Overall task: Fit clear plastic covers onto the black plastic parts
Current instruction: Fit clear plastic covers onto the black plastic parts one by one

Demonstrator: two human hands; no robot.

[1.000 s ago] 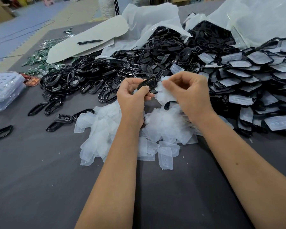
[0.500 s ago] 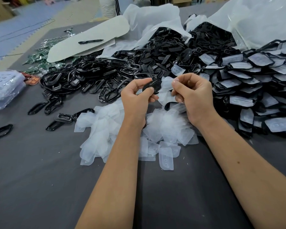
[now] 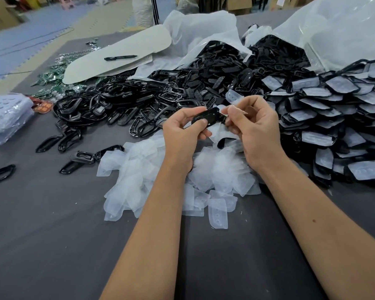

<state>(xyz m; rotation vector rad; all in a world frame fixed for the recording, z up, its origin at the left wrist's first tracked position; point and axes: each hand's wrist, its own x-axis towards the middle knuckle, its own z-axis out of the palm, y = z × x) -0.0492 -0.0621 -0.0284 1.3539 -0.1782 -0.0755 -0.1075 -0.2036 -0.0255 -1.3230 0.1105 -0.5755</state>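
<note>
My left hand point(image 3: 183, 131) grips a black plastic part point(image 3: 206, 116) above the table, thumb on top. My right hand point(image 3: 254, 128) pinches the part's right end; a clear cover between its fingers is hard to make out. Under both hands lies a heap of loose clear covers point(image 3: 139, 176). A big pile of bare black parts point(image 3: 126, 105) spreads behind my hands. To the right sits a stack of black parts with clear covers on them point(image 3: 333, 118).
Dark grey table point(image 3: 41, 234). Open plastic bags point(image 3: 204, 33) spill black parts at the back. A pen point(image 3: 120, 57) lies on a pale board point(image 3: 117, 55). Green circuit boards point(image 3: 52, 76) and a wrapped white tray point(image 3: 2, 118) are at left. Stray black parts point(image 3: 0, 173) lie near the left edge.
My hands have drawn together again. The right hand, which held a clear cover apart from the part, now pinches the black part's right end.
</note>
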